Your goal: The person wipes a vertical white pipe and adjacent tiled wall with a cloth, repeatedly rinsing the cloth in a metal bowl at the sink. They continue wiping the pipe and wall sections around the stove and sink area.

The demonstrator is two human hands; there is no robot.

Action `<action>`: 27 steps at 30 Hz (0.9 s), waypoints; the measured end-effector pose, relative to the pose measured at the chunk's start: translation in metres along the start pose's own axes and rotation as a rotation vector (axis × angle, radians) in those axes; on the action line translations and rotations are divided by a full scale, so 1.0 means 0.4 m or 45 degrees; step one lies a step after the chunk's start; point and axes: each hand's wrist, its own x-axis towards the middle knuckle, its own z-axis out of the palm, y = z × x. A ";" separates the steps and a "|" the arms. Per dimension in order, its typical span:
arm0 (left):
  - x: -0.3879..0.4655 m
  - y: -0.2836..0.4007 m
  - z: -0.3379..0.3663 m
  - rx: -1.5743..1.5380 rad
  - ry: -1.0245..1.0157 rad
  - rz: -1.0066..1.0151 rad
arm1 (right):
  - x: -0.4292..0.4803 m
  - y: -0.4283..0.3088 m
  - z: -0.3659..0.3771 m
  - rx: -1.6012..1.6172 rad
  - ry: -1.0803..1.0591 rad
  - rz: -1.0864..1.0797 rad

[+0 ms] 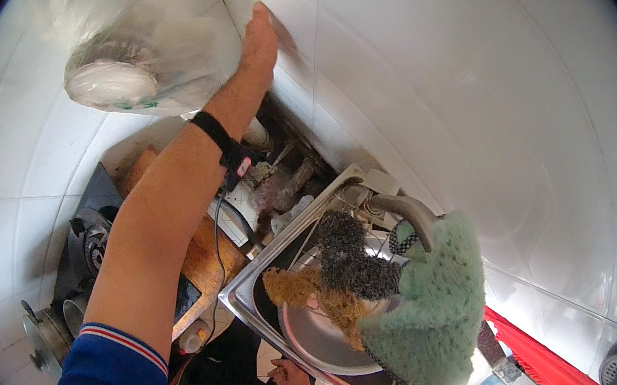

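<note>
My left hand [259, 46] is stretched up to the white tiled wall [444, 93] near the corner, seen edge-on. Its fingers are mostly hidden, and I see no object in it. Left of it hangs a clear plastic bag [118, 83] with something pale inside. A black strap [214, 130] circles my left wrist. My right hand [292, 382] is low, close to the front rim of a stainless steel sink [314, 368], its fingers curled; whether it grips anything is unclear. In the sink lies a metal basin [324, 340], partly covered by hanging scrubbers.
A green fluffy cloth [433, 308] drapes by the curved faucet [408, 208], beside dark wire scourers [358, 257] and a brown fibrous scrubber [342, 311]. Left are a wooden board [212, 256], a stove burner [91, 246] and a lidded pot [47, 336]. A cable [218, 245] hangs down.
</note>
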 end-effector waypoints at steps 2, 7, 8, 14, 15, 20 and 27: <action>0.036 0.004 -0.018 -0.083 -0.017 0.067 | 0.003 -0.002 0.000 0.019 -0.030 0.049; 0.132 0.048 -0.036 -0.150 0.126 0.046 | 0.027 -0.008 -0.003 0.035 -0.101 0.133; 0.142 0.051 -0.033 -0.205 0.172 0.036 | 0.029 -0.008 -0.005 0.047 -0.092 0.067; 0.116 0.071 -0.040 -0.185 0.137 0.098 | 0.009 -0.017 -0.008 0.211 -0.107 0.063; 0.095 0.066 -0.034 -0.197 0.145 0.100 | 0.007 -0.019 -0.009 0.179 -0.102 0.032; -0.061 0.010 0.026 -0.269 0.042 -0.003 | 0.012 -0.018 -0.022 0.038 -0.067 -0.079; -0.361 -0.060 0.125 -0.344 -0.130 -0.370 | -0.025 -0.017 -0.037 -0.025 -0.004 -0.097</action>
